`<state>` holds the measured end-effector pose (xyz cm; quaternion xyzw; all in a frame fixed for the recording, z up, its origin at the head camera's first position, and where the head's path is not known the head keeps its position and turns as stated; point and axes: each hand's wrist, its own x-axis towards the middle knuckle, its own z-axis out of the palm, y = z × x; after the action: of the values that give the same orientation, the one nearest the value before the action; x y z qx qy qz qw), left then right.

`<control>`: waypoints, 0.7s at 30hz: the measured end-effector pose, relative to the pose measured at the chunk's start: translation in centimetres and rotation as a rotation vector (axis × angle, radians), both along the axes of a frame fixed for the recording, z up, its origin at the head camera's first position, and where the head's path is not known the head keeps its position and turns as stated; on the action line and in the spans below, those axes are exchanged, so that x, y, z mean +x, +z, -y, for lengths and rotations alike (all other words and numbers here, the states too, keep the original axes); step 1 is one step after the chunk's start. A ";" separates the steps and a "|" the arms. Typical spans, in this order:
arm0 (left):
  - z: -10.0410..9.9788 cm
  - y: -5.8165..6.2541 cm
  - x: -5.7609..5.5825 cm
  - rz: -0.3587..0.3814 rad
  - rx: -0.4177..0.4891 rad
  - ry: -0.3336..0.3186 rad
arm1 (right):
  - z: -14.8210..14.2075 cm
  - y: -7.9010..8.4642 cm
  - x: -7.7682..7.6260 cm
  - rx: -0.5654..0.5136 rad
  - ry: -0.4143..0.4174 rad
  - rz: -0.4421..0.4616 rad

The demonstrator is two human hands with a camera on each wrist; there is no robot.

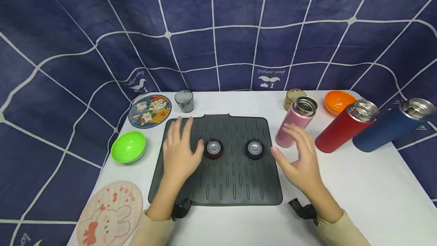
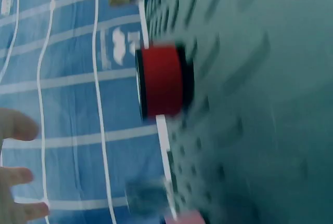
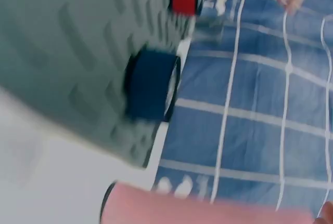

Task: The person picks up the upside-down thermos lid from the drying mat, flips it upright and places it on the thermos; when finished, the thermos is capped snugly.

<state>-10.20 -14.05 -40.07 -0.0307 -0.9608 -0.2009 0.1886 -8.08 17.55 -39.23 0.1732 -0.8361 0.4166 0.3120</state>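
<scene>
Two bottle lids stand on a dark grey ribbed mat [image 1: 233, 185]: a red-sided lid [image 1: 214, 148] and a dark blue lid [image 1: 255, 149]. My left hand [image 1: 181, 155] hovers over the mat's left side, fingers spread, apart from the red lid. Over the mat's right edge and beyond it, my right hand [image 1: 300, 158] has loosely bent fingers and holds nothing that I can see. Just behind that hand stands a pink bottle [image 1: 295, 122] without a lid; whether they touch I cannot tell. A red bottle [image 1: 345, 126] and a blue bottle [image 1: 392, 126], both lidless, stand further right.
At the back are a grey glass [image 1: 184, 101], an amber glass [image 1: 293, 97] and an orange bowl [image 1: 338, 101]. On the left lie a cartoon coaster [image 1: 150, 111], a green bowl [image 1: 128, 147] and a rabbit-patterned round mat [image 1: 110, 215]. A navy checked cloth [image 1: 239, 44] hangs behind the white table [image 1: 246, 225].
</scene>
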 end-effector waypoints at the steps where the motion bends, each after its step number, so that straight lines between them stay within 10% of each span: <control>1: 0.9 -0.1 -0.1 0.030 0.017 0.022 | -0.6 0.0 0.1 -0.051 -0.012 -0.013; 13: 6.8 -2.8 -1.6 0.361 0.022 0.138 | -3.7 -0.6 -1.8 -0.435 -0.129 0.350; 21: 7.4 -3.8 -2.2 0.443 0.011 0.153 | -5.0 -3.7 -5.1 -0.416 -0.086 0.500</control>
<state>-12.43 -21.41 -43.88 0.0879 -0.9772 -0.1931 -0.0120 -13.14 22.58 -42.96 -0.0374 -0.7904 0.5945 0.1428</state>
